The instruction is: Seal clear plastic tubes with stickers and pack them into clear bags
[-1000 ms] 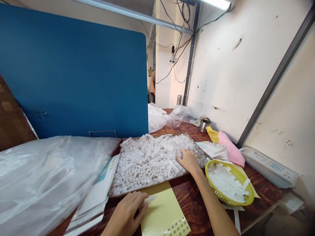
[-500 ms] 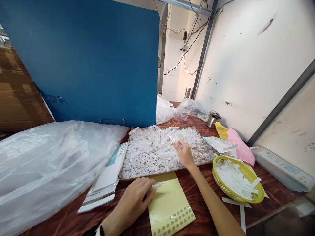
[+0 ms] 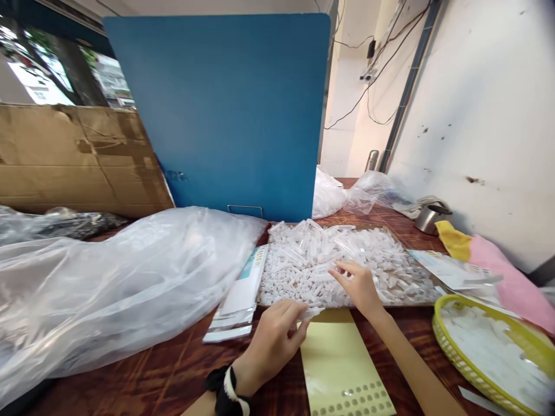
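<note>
My left hand [image 3: 280, 329], with a dark and white band on its wrist, pinches a small clear plastic tube [image 3: 311, 312] above the top end of a yellow sticker sheet [image 3: 342, 358]. Rows of round stickers run along the sheet's near end. Thumb and fingers drawn together, my right hand [image 3: 358, 286] is over a shallow tray [image 3: 427, 304] heaped with small white pieces [image 3: 281, 283] and clear tubes [image 3: 314, 240]. Whatever lies between its fingertips is too small to make out.
A yellow basket [image 3: 451, 346] of white strips stands at the right, near a pink cloth [image 3: 515, 283] and a metal cup [image 3: 430, 218]. Large plastic bags [image 3: 173, 277] and flat white packets [image 3: 240, 294] lie left of the tray. A blue board [image 3: 234, 115] rises behind.
The view has swung left, so everything sits further right. My right hand has drawn slightly nearer to my left hand, which still holds the tube.
</note>
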{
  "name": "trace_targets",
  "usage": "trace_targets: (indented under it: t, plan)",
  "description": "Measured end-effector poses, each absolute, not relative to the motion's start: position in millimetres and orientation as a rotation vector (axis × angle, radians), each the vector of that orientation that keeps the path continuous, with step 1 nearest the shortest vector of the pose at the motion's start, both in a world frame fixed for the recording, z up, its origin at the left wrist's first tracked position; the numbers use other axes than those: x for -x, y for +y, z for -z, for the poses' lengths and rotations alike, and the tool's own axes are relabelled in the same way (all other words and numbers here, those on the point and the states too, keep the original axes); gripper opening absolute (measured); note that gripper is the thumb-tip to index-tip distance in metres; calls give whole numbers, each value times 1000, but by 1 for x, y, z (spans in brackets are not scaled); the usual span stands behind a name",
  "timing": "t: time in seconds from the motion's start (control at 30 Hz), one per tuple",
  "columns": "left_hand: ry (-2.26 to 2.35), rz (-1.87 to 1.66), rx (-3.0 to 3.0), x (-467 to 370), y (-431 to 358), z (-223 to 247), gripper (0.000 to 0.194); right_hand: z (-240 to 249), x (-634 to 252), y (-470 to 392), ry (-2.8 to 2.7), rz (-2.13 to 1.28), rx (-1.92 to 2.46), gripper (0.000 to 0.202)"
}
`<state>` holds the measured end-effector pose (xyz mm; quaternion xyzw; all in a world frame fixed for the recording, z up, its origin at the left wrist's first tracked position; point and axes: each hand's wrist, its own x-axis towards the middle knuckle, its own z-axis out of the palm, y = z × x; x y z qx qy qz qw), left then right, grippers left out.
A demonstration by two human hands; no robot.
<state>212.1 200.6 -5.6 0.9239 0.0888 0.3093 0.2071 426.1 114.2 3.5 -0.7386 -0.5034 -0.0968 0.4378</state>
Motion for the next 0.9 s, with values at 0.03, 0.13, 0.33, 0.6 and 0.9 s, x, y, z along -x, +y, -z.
trace_targets:
  t: [0.03, 0.13, 0.33, 0.6, 0.9]
  plan:
    - [272, -866, -2544, -212, 201, 5, 13, -3, -425, 114, -1238, 212, 1823, 36]
    - [336, -853, -2444, -212, 201, 4, 12, -3, -418, 112, -1146, 74, 1794, 40]
    - [516, -877, -2142, -215, 207, 3, 17, -12, -397, 109, -1158, 24, 1740, 33]
    - [514, -943, -2101, -218, 215, 2, 21, -16, -381, 107, -1459, 94, 1676, 28]
    - [418, -976, -2249, -217, 216, 4, 25, -15, -378, 104, -1664, 79, 1601, 28]
